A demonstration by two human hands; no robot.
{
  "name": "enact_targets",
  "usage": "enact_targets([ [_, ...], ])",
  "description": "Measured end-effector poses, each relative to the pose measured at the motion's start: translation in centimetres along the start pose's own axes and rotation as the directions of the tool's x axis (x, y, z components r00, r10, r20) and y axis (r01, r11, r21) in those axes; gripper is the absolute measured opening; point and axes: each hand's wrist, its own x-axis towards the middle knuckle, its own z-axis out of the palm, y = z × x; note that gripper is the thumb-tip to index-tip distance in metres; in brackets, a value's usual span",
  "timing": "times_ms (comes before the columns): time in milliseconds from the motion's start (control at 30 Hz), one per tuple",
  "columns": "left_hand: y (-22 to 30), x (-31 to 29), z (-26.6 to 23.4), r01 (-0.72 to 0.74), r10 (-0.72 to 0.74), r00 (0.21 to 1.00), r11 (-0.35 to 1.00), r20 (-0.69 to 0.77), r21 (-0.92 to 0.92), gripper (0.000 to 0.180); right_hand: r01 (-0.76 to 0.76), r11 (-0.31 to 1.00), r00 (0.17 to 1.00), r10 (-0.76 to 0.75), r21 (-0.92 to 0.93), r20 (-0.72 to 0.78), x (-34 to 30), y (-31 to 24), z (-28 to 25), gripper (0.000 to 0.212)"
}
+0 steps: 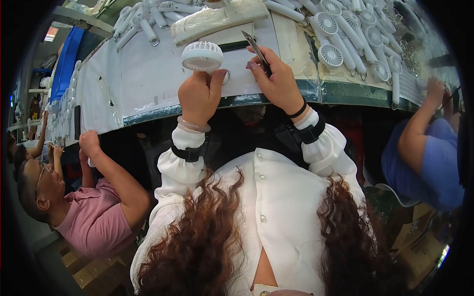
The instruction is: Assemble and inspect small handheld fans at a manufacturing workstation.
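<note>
My left hand (200, 98) is wrapped round the handle of a white handheld fan (203, 56), whose round grille head stands above my fist. Most of its handle is hidden by my fingers. In my right hand (277, 81) is a slim, pointed metal tool (257, 51), silver with a dark lower part; its exact kind cannot be made out. Its tip points up and to the left, apart from the fan. Both hands are over the table's front edge. Behind them lies a cream padded block (217, 22).
More white handheld fans (330, 55) are heaped at the far right, others (143, 24) at the far left. A white-covered worktable (153, 74) has a green front edge. One co-worker in pink (98, 212) sits at left, another in blue (419, 158) at right. Cardboard boxes (101, 276) stand below.
</note>
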Motion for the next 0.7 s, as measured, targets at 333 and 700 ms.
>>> enact_targets([
  [333, 0.3, -0.2, -0.6, -0.005, 0.006, 1.000, 0.997, 0.017, -0.073, 0.044, -0.001, 1.000, 1.000, 0.001, -0.026, -0.002, -0.1, -0.1, 0.0, 0.035],
  [700, -2.4, 4.0, 0.9, 0.267, -0.246, 0.954, 0.958, 0.173, -0.105, 0.059, -0.007, 0.999, 1.000, 0.007, -0.037, -0.003, -0.1, -0.2, 0.0, 0.035],
])
